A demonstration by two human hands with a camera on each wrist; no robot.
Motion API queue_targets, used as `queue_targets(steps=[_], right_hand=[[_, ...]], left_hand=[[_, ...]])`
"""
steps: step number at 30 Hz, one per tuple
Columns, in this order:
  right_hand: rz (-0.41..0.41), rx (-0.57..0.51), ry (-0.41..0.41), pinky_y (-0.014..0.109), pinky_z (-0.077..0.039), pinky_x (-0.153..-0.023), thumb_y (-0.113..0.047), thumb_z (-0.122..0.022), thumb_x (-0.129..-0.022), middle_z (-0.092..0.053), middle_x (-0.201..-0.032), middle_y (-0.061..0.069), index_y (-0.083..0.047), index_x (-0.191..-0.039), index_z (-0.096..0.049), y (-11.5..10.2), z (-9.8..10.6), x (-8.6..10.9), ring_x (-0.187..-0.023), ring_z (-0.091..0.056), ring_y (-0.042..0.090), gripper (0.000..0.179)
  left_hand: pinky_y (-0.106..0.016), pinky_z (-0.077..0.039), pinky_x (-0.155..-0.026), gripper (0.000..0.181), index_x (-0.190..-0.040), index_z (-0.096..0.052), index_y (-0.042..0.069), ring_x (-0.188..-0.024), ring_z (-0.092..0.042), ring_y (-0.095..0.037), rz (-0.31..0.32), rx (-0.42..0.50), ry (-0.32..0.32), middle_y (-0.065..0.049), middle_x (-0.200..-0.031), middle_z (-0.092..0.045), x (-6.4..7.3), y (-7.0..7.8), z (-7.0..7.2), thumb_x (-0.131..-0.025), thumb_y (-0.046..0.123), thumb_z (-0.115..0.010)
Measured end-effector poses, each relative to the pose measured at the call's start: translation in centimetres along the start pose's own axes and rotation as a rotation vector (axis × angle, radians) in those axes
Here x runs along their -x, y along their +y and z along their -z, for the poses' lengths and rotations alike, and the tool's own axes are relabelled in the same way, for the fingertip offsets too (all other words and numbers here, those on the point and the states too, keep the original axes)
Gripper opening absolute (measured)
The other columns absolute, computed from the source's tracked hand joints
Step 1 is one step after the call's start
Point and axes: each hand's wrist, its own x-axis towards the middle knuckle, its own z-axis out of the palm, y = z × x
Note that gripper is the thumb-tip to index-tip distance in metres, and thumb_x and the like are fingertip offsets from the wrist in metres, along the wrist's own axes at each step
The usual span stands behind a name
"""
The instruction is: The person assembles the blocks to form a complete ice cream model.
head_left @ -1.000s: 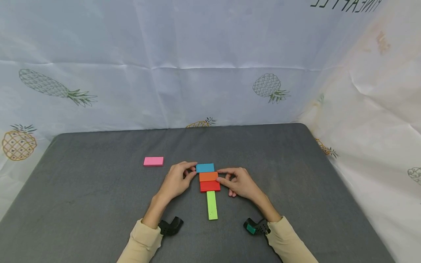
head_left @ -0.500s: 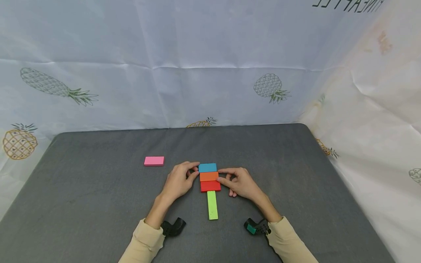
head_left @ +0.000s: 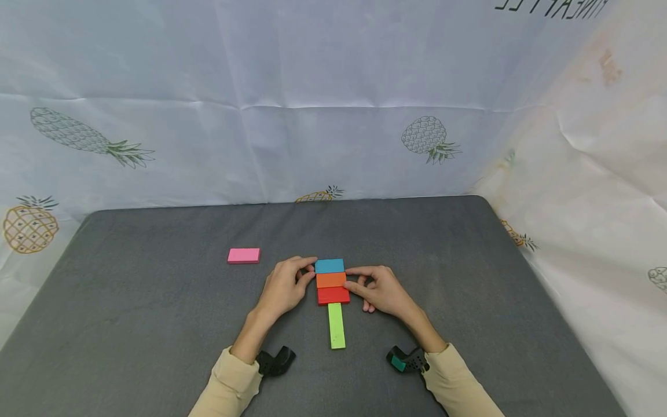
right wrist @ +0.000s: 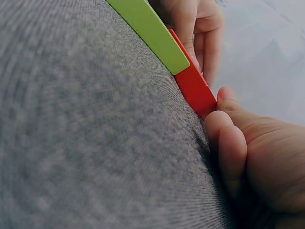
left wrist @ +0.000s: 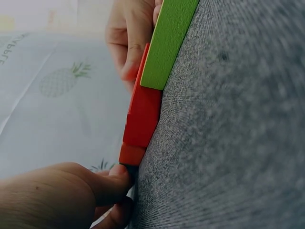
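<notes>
Flat coloured wooden blocks lie in a column on the table. A blue block (head_left: 329, 266) tops it, then an orange block (head_left: 330, 280) and a red block (head_left: 333, 295), each touching the one below. A light green block (head_left: 336, 326) stretches lengthwise from the red one towards me. With thumb and index finger, my left hand (head_left: 283, 285) pinches the left end of the blue block. My right hand (head_left: 384, 291) has its thumb and index finger at the right end of the orange block, holding it. In the right wrist view, the right hand hides the blue and orange blocks.
A pink block (head_left: 244, 256) lies apart, to the left of the column. The dark grey table (head_left: 156, 324) backs onto a white curtain (head_left: 333, 69) printed with pineapples. Each wrist wears a black camera mount (head_left: 276, 361).
My left hand has shifted slightly right with the blue block, which now lines up with the orange block's left edge. The right hand has stayed in place.
</notes>
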Motion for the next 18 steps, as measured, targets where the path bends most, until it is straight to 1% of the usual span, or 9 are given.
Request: queue_targets(steps=[4, 11, 18], right_hand=[[0.008, 0.009, 0.001, 0.030, -0.051, -0.041, -0.022, -0.071, -0.097, -0.064, -0.075, 0.011, 0.003, -0.130, -0.067, -0.01, -0.02, 0.02, -0.040, -0.058, 0.003, 0.041], [-0.020, 0.014, 0.002, 0.032, -0.052, -0.042, -0.021, -0.072, -0.096, -0.064, -0.075, 0.009, 0.000, -0.130, -0.067, -0.06, -0.02, -0.02, -0.040, -0.058, 0.004, 0.040], [-0.027, 0.011, 0.005, 0.033, -0.053, -0.043, -0.021, -0.072, -0.096, -0.065, -0.076, 0.009, 0.000, -0.130, -0.067, -0.16, -0.01, 0.00, -0.041, -0.059, 0.005, 0.040]], left_hand=[[-0.022, -0.037, -0.053, 0.030, -0.124, -0.073, 0.006, -0.067, -0.049, -0.008, -0.007, -0.001, 0.010, -0.003, -0.094, -0.071, 0.00, -0.03, -0.07, -0.095, 0.005, -0.071], [-0.022, -0.037, -0.053, 0.030, -0.124, -0.073, 0.006, -0.068, -0.050, -0.008, 0.000, -0.003, 0.015, -0.003, -0.093, -0.071, -0.02, 0.05, -0.16, -0.094, 0.005, -0.072], [-0.022, -0.036, -0.052, 0.030, -0.123, -0.074, 0.006, -0.067, -0.049, -0.008, 0.004, -0.006, 0.017, -0.002, -0.093, -0.071, -0.02, 0.14, -0.15, -0.094, 0.005, -0.072]])
